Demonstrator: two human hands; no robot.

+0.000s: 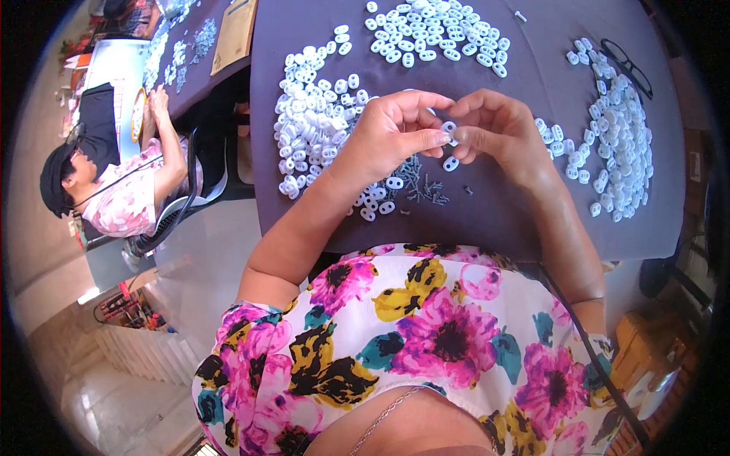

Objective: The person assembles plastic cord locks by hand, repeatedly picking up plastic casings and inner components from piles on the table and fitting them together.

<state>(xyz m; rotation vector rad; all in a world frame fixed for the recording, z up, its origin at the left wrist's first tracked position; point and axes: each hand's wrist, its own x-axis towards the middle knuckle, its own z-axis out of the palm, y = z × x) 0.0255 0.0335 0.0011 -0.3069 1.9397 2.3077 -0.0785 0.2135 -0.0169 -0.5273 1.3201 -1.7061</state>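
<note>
My left hand (391, 133) and my right hand (498, 133) meet over the middle of the table. Between their thumbs and fingertips they pinch a small white oval plastic piece (449, 128) with holes in it. Both hands are closed on it; the curled fingers hide part of the piece. Just below the fingertips lies another white two-holed piece (451, 163). Under my left hand, small grey screws (420, 185) are scattered on the cloth. Beside that wrist spreads a heap of white two-holed pieces (308, 125).
More white pieces (433, 30) lie at the far side, and a white heap (623, 140) sits at the right beside black-framed glasses (627, 68). A lone screw (520, 15) lies far off. At left, a person (125, 178) in a dark cap sits at another table.
</note>
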